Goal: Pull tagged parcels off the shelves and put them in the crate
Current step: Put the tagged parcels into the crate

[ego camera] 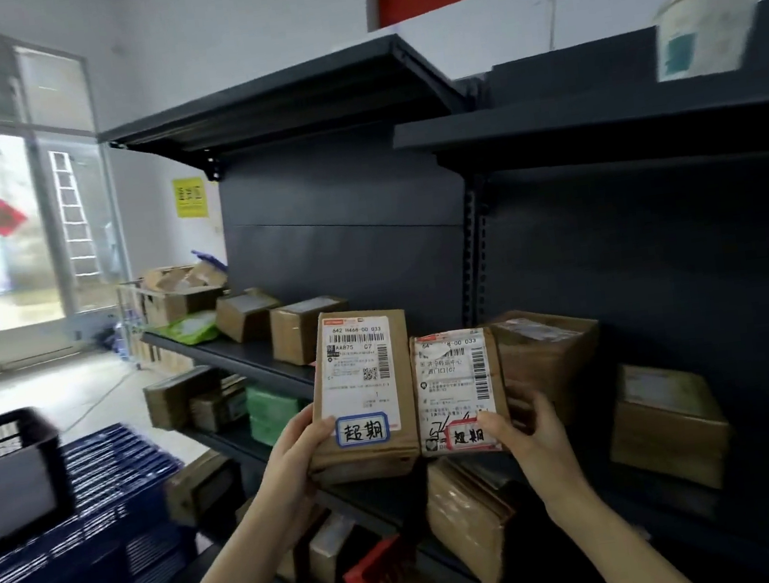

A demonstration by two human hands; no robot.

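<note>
My left hand [296, 457] grips the lower left edge of a brown parcel [363, 390] that carries a white shipping label and a blue-bordered tag. My right hand [533, 433] grips a second brown parcel [458, 393] with a red-bordered tag, thumb on its front. Both parcels are held upright side by side in front of the dark shelf unit [368, 254]. A black crate [11, 463] stands at the far left on a stack of blue crates [111, 528].
More brown boxes sit on the shelf, one behind my right hand [549, 348] and one further right [670, 425]. Lower shelves hold green packets [271, 411] and a red box [378, 573]. A paper cup [704, 29] stands on the top shelf.
</note>
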